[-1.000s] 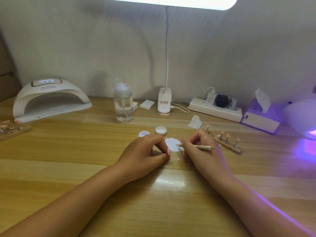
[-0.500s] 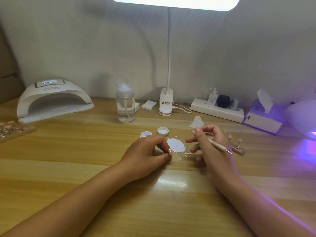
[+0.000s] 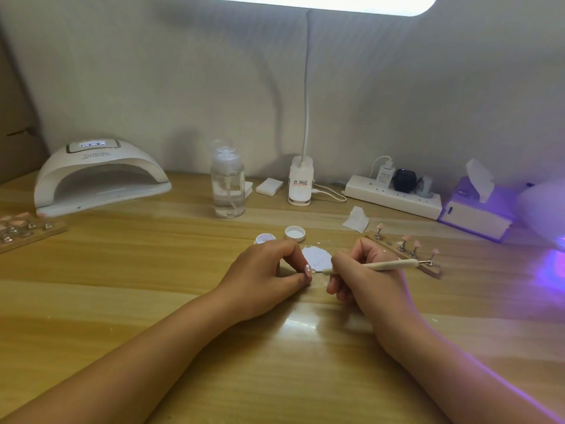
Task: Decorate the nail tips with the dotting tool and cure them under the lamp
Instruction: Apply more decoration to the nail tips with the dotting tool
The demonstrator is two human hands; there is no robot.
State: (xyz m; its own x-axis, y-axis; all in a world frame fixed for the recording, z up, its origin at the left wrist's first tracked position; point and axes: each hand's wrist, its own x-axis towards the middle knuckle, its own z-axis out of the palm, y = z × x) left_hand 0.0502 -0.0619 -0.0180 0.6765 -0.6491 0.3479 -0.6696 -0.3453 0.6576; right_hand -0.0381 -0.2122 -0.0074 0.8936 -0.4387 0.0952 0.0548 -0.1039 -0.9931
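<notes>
My left hand rests on the wooden table and pinches a small pink nail tip between thumb and forefinger. My right hand grips a pale wooden dotting tool, whose metal point touches the nail tip. A patch of white paint lies on the table just behind both hands. A wooden strip holding several pink nail tips on stands sits to the right. A white curing lamp stands at the far left.
Two small white jar lids sit behind the paint. A clear pump bottle, a desk lamp base, a power strip, a tissue box and a purple-glowing lamp line the back. Another nail-tip board lies at the left edge.
My right hand lifted the dotting tool away from the paint, then brought its point down to the nail tip in my left hand. My left hand stayed still.
</notes>
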